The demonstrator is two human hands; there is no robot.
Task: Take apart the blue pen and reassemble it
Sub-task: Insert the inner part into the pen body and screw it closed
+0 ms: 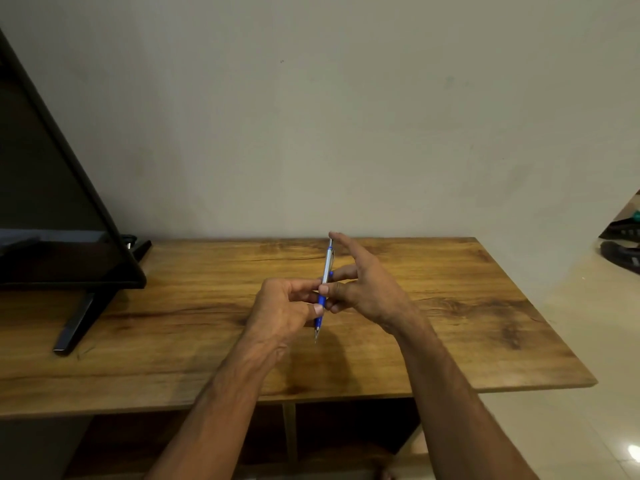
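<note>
L hand & R hand both pinch blue pen. Pull too fast, small bits could drop.

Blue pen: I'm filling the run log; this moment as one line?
blue pen: assembled, tip down, above table | left hand: grips blue lower part | right hand: pinches mid-barrel

Both hands — left hand, right hand — pinch the blue pen above the wooden table
</note>
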